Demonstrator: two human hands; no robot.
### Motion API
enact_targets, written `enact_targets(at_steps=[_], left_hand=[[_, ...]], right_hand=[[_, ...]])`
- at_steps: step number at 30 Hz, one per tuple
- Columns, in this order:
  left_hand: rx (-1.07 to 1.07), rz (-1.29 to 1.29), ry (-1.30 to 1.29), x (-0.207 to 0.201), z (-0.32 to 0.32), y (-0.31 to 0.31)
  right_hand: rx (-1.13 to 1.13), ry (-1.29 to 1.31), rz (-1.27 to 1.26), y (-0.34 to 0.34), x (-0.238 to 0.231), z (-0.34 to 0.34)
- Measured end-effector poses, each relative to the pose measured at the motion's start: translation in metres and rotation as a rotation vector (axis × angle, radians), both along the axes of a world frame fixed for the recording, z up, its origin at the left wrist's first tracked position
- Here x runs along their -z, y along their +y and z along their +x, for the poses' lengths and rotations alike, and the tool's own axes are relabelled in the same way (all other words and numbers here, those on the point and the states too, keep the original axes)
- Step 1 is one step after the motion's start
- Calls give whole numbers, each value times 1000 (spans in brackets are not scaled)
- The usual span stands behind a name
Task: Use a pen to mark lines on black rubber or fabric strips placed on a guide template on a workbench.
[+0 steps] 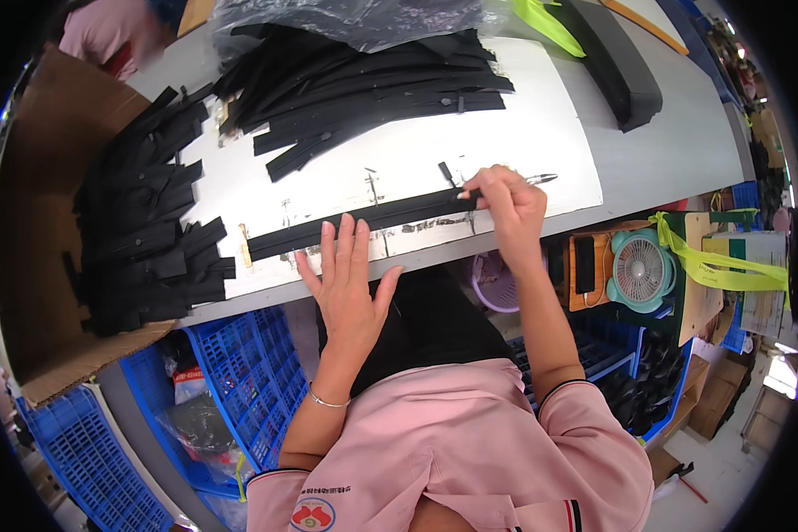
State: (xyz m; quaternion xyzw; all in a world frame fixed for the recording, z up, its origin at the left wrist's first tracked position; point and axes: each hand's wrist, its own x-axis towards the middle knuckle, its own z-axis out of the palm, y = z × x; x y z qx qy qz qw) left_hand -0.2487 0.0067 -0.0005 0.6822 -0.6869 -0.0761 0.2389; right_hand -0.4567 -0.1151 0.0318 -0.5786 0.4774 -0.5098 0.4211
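Observation:
A long black zipper strip (399,211) lies straight along the near edge of a white board (541,115), over dark marks on the board. My left hand (346,275) rests flat with fingers spread, its fingertips pressing the strip's left part. My right hand (512,204) is closed around a pen (541,179), with its tip end close to the strip's right part. A small black tab (446,174) sticks out from the strip beside my right fingers. Many similar black strips (372,84) lie in a heap farther back on the board.
More black strips (151,222) are piled at the left, by an open cardboard box (53,142). Clear plastic (346,19) covers the far heap. A long black block (607,66) lies at far right. Below the table are blue crates (248,381), a purple basket (496,282) and a green fan (643,270).

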Motion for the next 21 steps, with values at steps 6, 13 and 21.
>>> enact_targets(at_steps=[6,13,21], left_hand=[[-16,11,89,-5,-3,-1],[154,-180,274,-28,-48,-48],[152,-245,306,-1,-74,-92]], right_hand=[[0,198,52,-14,25,-26],[2,160,4,-14,27,-25],[12,169,-92,-17,35,-23]])
